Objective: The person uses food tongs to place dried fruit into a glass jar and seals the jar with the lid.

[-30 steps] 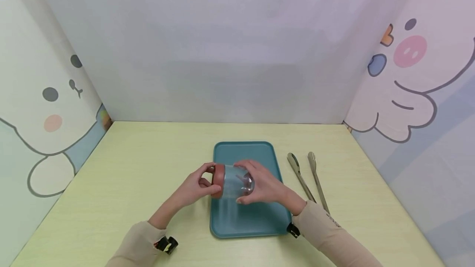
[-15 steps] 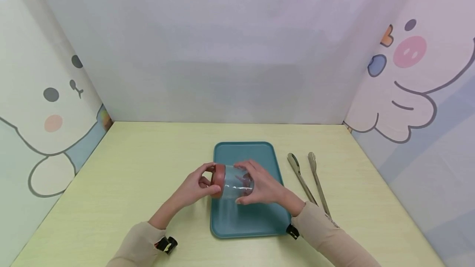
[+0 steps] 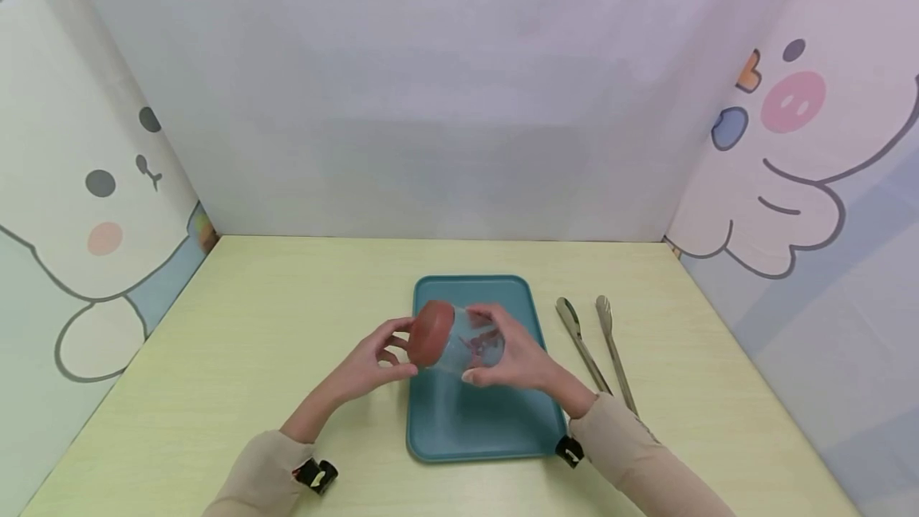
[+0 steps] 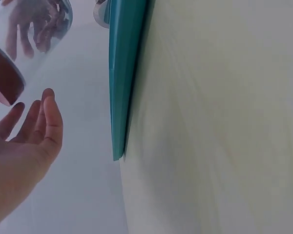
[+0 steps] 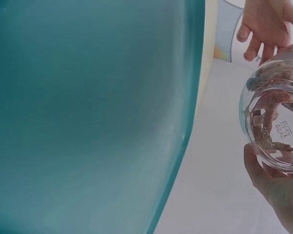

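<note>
**Glass jar held on its side above the teal tray**

Glass, clear and round, makes up the jar (image 3: pixel 470 341) that my right hand (image 3: pixel 517 361) grips around its body, fingers curled over the top and thumb underneath. I hold it tilted on its side above the left half of the teal tray (image 3: pixel 502 429), its red-brown lid (image 3: pixel 431 333) facing left and towards me. From the right wrist view I look straight at the jar's base (image 5: pixel 278 129), and small reddish-brown pieces show through the glass inside; I cannot tell what they are.

My left hand (image 3: pixel 373 357) sits just left of the lid, fingers loosely spread and slightly bent. In the left wrist view those fingers (image 4: pixel 44 122) stand apart from the lid (image 4: pixel 5 80) with a gap between, so this hand grasps nothing; from the head view the fingertips seem very close to the lid's edge, but I see no contact.

The tray lies flat on the pale yellow-green table (image 3: pixel 251 341), roughly in the middle. Metal tongs (image 3: pixel 592 341) lie on the table just right of the tray, their ends pointing far. Both my forearms wear beige sleeves (image 3: pixel 632 453), and white panels with cartoon animals stand at left and right.
</note>
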Tool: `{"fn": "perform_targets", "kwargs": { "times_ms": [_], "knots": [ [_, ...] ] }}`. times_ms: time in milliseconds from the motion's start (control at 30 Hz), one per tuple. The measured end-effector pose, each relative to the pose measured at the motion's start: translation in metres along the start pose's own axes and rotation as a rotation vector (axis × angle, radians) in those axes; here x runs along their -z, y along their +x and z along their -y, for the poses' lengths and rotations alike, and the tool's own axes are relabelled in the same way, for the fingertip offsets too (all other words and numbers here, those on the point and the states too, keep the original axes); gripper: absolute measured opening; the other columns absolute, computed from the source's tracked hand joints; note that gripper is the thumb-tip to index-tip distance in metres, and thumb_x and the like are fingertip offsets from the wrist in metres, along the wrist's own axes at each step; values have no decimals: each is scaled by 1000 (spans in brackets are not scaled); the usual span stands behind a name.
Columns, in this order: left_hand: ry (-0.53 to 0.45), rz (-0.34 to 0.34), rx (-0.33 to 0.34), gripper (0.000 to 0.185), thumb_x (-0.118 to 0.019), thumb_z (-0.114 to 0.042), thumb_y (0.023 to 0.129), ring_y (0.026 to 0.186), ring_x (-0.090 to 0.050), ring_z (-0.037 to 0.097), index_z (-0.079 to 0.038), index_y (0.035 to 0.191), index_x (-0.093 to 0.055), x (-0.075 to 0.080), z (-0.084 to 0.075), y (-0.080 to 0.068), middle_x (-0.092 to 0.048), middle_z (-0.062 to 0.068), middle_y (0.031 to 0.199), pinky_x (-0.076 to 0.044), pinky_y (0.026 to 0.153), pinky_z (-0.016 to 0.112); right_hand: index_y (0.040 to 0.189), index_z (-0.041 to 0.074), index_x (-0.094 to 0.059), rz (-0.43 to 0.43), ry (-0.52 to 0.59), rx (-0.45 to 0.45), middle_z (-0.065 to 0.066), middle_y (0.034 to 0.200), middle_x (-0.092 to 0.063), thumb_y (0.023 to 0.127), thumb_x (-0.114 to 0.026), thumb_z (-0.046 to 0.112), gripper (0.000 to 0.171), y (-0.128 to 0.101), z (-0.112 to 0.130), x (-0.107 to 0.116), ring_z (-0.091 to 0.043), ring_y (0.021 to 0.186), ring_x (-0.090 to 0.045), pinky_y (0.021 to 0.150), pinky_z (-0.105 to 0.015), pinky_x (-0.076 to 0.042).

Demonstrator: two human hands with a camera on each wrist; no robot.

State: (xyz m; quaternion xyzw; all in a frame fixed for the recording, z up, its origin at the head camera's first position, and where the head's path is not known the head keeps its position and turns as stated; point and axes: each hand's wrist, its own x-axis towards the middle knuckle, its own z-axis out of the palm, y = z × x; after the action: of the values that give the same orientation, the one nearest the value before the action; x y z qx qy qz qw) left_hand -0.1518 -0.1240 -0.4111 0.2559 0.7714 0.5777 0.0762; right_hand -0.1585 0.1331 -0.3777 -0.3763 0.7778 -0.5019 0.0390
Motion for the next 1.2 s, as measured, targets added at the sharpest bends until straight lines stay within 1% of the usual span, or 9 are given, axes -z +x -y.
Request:
{"fn": "perform_targets", "kwargs": {
  "times_ms": [133, 233, 300, 367, 533, 667, 833, 1033, 1200],
  "knots": [
    [-19, 16, -22, 56, -63, -1, 79, 98, -50, 32, 4, 128, -36, 0, -13, -2, -44, 18, 119, -47, 75, 38, 127, -8, -32, -22, 75, -11, -19, 118, -42, 68, -72, 7, 73, 0, 5, 1, -39, 94, -52, 76, -52, -43],
    [-40, 33, -17, 55, -62, -1, 81, 100, -49, 32, 3, 129, -36, 0, -16, -1, -45, 16, 116, -46, 78, 40, 127, -8, -31, -23, 126, 9, -23, 119, -42, 69, -72, 4, 73, 0, 4, 0, -43, 95, -51, 77, -51, -44],
    [-70, 48, -22, 55, -61, 0, 81, 99, -49, 34, 4, 129, -34, 1, -15, -1, -45, 18, 116, -47, 78, 39, 128, -7, -31, -23, 146, 16, -25, 120, -41, 69, -72, 3, 73, 0, 3, -1, -43, 99, -49, 78, -49, -44],
    [-104, 59, -28, 55, -60, 0, 82, 100, -49, 33, 4, 130, -33, 1, -7, 1, -44, 18, 116, -47, 77, 37, 130, -5, -30, -22, 154, 24, -24, 122, -40, 69, -72, 4, 74, 0, 2, -1, -44, 102, -46, 79, -48, -44],
    [-181, 75, -48, 55, -57, -5, 85, 102, -49, 28, -1, 133, -31, 0, 9, 5, -43, 17, 119, -48, 77, 33, 133, 0, -28, -10, 116, 74, -17, 125, -40, 69, -72, 5, 78, 2, 3, 0, -37, 108, -44, 80, -49, -43],
    [-232, 79, -48, 54, -55, -7, 87, 107, -48, 27, -4, 134, -30, -2, 6, 6, -42, 18, 123, -46, 81, 34, 135, 3, -26, -1, 72, 98, -16, 128, -39, 69, -71, 5, 80, 3, 5, 1, -28, 112, -42, 85, -54, -36],
    [-262, 73, -35, 56, -54, -7, 88, 108, -49, 25, -5, 136, -25, -3, 3, 6, -43, 19, 126, -45, 83, 33, 136, 7, -26, -17, 3, 54, -11, 130, -38, 69, -71, 4, 80, 2, 9, 1, -24, 115, -38, 85, -55, -34],
    [-260, 50, -47, 57, -54, -5, 87, 104, -52, 24, -7, 136, -25, -3, 0, 6, -45, 18, 125, -46, 81, 34, 134, 4, -28, -31, -20, 65, -12, 128, -41, 73, -69, 0, 74, 2, 10, 0, -27, 115, -39, 84, -54, -37],
    [-199, 34, -51, 56, -55, -4, 86, 105, -51, 24, -7, 135, -28, -2, -3, 5, -46, 18, 124, -46, 80, 32, 130, -2, -31, -51, -4, 97, -17, 126, -43, 78, -64, -3, 62, 3, 9, 0, -29, 113, -43, 83, -52, -40]
  ]
}}
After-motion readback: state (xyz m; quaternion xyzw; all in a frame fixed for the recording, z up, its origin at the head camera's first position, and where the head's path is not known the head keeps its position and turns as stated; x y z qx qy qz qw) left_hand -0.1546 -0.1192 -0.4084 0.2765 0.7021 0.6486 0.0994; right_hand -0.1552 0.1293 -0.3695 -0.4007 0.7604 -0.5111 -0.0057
